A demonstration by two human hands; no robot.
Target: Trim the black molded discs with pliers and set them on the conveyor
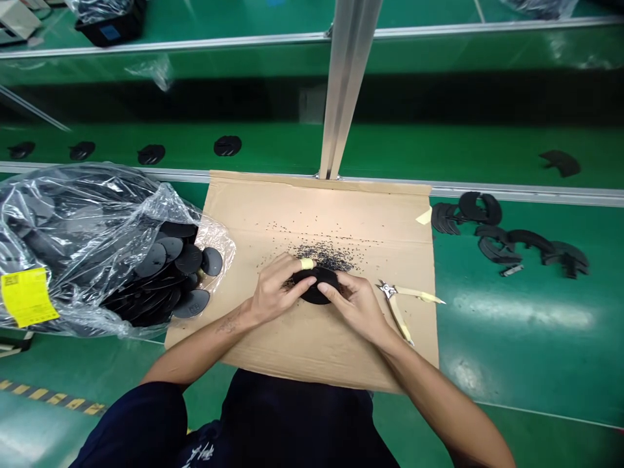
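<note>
Two-handed pinch: your left hand [279,286] and right hand [359,304] hold the black plastic disc [316,296], likely steadying it | diagonal cutters [389,290] at its 3 o'clock, presumably for easy reach

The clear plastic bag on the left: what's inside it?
The clear plastic bag holds a heap of black discs, plainest at its open side. Glare and folds blur many, the yellow label hides what lies behind it, and the heap's bottom is covered.

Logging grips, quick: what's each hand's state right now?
Left hand: closed on the round black plastic-looking disc, left side.
Right hand: closed on its right side.
</note>
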